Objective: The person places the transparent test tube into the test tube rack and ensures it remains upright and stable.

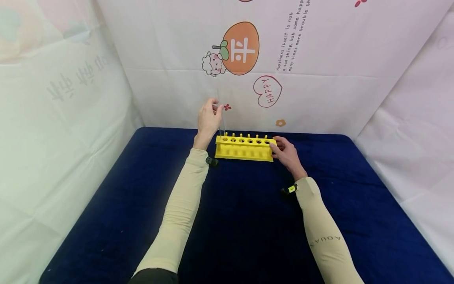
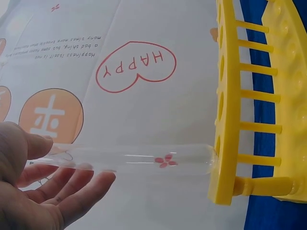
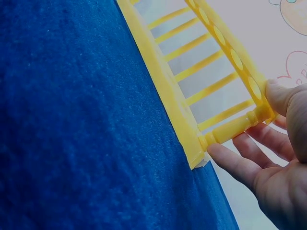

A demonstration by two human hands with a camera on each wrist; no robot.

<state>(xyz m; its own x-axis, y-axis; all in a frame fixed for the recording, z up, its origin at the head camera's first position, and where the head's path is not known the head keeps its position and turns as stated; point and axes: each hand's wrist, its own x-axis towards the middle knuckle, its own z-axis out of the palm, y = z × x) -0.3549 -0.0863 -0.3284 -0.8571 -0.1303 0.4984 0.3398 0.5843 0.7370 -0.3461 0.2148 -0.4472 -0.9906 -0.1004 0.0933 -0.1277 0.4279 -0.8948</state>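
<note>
A clear glass test tube (image 2: 134, 157) is pinched near its upper end between the thumb and fingers of my left hand (image 1: 209, 118). Its rounded bottom is right at the leftmost hole of a yellow test tube rack (image 1: 244, 152), and the tube stands nearly upright above it. The other holes along the rack's top hold no tubes, and a row of pegs rises behind them. My right hand (image 1: 286, 154) grips the rack's right end, thumb on the top plate and fingers against the end post, as the right wrist view shows.
A dark blue cloth (image 1: 248, 217) covers the table under the rack. Close behind stands a white printed curtain (image 1: 319, 98) with cartoon figures and lettering. More white cloth (image 1: 64, 138) hangs on the left side, and a similar sheet (image 1: 408, 138) on the right.
</note>
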